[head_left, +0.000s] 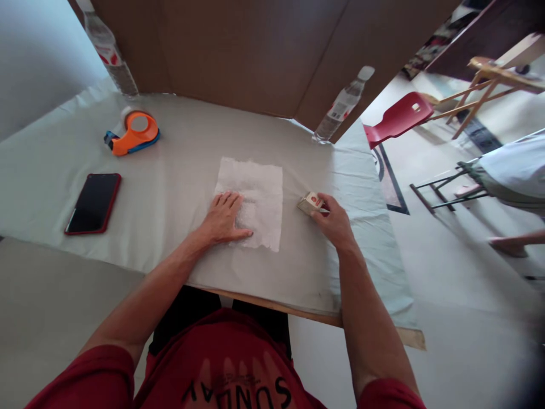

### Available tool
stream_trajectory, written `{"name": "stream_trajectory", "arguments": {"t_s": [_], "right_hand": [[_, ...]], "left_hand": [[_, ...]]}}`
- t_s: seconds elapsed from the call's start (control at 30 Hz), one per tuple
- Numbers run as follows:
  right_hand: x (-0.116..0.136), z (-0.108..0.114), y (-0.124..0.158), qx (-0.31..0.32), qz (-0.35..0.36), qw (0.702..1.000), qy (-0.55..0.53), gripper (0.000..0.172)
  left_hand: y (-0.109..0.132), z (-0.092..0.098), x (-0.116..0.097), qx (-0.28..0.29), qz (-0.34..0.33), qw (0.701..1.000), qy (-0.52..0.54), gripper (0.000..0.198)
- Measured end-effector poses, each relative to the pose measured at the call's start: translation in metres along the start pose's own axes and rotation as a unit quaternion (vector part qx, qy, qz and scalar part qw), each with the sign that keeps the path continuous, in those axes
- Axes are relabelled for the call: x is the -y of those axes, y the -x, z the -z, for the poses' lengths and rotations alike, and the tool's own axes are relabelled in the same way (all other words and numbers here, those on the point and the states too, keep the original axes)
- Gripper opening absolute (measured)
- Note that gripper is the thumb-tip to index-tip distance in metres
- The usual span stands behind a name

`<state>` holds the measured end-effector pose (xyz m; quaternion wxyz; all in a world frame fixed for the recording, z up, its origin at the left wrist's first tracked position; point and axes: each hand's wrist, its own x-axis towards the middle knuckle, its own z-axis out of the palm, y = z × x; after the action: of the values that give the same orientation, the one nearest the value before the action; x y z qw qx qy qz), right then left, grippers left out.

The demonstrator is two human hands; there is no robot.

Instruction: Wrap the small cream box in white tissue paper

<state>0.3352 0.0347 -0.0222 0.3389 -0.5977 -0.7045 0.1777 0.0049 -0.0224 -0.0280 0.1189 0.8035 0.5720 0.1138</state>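
A white paper towel (259, 190) lies flat in the middle of the table. My left hand (224, 217) rests flat on its lower left part, fingers stretched out. My right hand (334, 218) is just right of the towel, its fingers closed round a small tan box with a red mark (309, 202) that sits on the cloth.
A pale cloth (170, 193) covers the table. A red-cased phone (93, 203) and an orange tape dispenser (134, 133) lie at the left. Water bottles stand at the back left (108, 48) and back right (343, 105). A cardboard wall (238, 51) stands behind. A red chair (398, 116) is on the right.
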Motion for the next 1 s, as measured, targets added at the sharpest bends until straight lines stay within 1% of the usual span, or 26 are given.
{"name": "stream_trajectory", "arguments": {"t_s": [0.03, 0.1, 0.13, 0.17, 0.2, 0.23, 0.3, 0.33, 0.37, 0.4, 0.43, 0.5, 0.57, 0.67, 0.77, 0.83, 0.93, 1.0], "right_hand": [[-0.001, 0.003, 0.002, -0.012, 0.009, 1.0, 0.018, 0.056], [0.01, 0.003, 0.008, -0.062, 0.045, 0.996, 0.046, 0.056], [0.021, 0.001, 0.012, -0.091, 0.067, 0.992, 0.051, 0.053], [0.035, -0.004, 0.015, -0.1, 0.089, 0.99, 0.046, 0.048], [0.051, -0.01, 0.019, -0.093, 0.109, 0.989, 0.037, 0.044], [0.066, -0.017, 0.022, -0.063, 0.135, 0.988, 0.032, 0.041], [0.09, -0.035, 0.028, 0.053, 0.195, 0.979, 0.037, 0.044], [0.097, -0.045, 0.031, 0.108, 0.209, 0.971, 0.049, 0.047], [0.1, -0.053, 0.034, 0.142, 0.203, 0.967, 0.067, 0.051], [0.101, -0.061, 0.037, 0.162, 0.19, 0.965, 0.082, 0.053], [0.098, -0.067, 0.039, 0.169, 0.175, 0.965, 0.094, 0.054], [0.091, -0.074, 0.044, 0.167, 0.16, 0.967, 0.108, 0.055], [0.084, -0.075, 0.046, 0.164, 0.163, 0.966, 0.112, 0.056], [0.082, -0.074, 0.047, 0.166, 0.16, 0.966, 0.115, 0.056], [0.084, -0.075, 0.045, 0.162, 0.156, 0.968, 0.113, 0.056], [0.084, -0.076, 0.044, 0.156, 0.161, 0.968, 0.11, 0.056], [0.083, -0.079, 0.043, 0.15, 0.168, 0.968, 0.109, 0.055], [0.082, -0.081, 0.044, 0.146, 0.172, 0.968, 0.106, 0.054]], "left_hand": [[0.0, 0.0, 0.0, -0.001, -0.001, 1.0, 0.001, 0.1], [0.0, 0.0, 0.0, -0.007, -0.009, 1.0, 0.005, 0.098], [0.0, -0.001, 0.001, -0.011, -0.012, 1.0, 0.006, 0.098], [0.0, -0.002, 0.002, -0.016, -0.014, 1.0, 0.006, 0.098], [0.0, -0.003, 0.003, -0.021, -0.014, 1.0, 0.006, 0.098], [0.0, -0.004, 0.004, -0.026, -0.015, 1.0, 0.006, 0.098], [0.0, -0.006, 0.005, -0.04, -0.017, 0.999, 0.005, 0.097], [0.0, -0.006, 0.005, -0.049, -0.018, 0.999, 0.004, 0.096], [0.001, -0.007, 0.005, -0.056, -0.018, 0.998, 0.003, 0.096], [0.001, -0.007, 0.005, -0.061, -0.017, 0.998, 0.002, 0.096], [0.002, -0.007, 0.005, -0.063, -0.015, 0.998, 0.0, 0.096], [0.002, -0.006, 0.005, -0.058, -0.009, 0.998, -0.002, 0.099], [0.002, -0.004, 0.006, -0.046, -0.008, 0.999, -0.003, 0.102], [-0.001, -0.001, 0.01, -0.021, -0.006, 1.0, 0.008, 0.103], [-0.001, 0.007, 0.012, -0.009, 0.013, 0.999, 0.03, 0.091], [0.003, 0.015, 0.01, -0.016, 0.016, 0.999, 0.026, 0.079], [0.01, 0.026, 0.002, -0.033, -0.011, 0.999, -0.011, 0.064], [0.013, 0.027, -0.005, -0.035, -0.031, 0.998, -0.029, 0.057]]}}
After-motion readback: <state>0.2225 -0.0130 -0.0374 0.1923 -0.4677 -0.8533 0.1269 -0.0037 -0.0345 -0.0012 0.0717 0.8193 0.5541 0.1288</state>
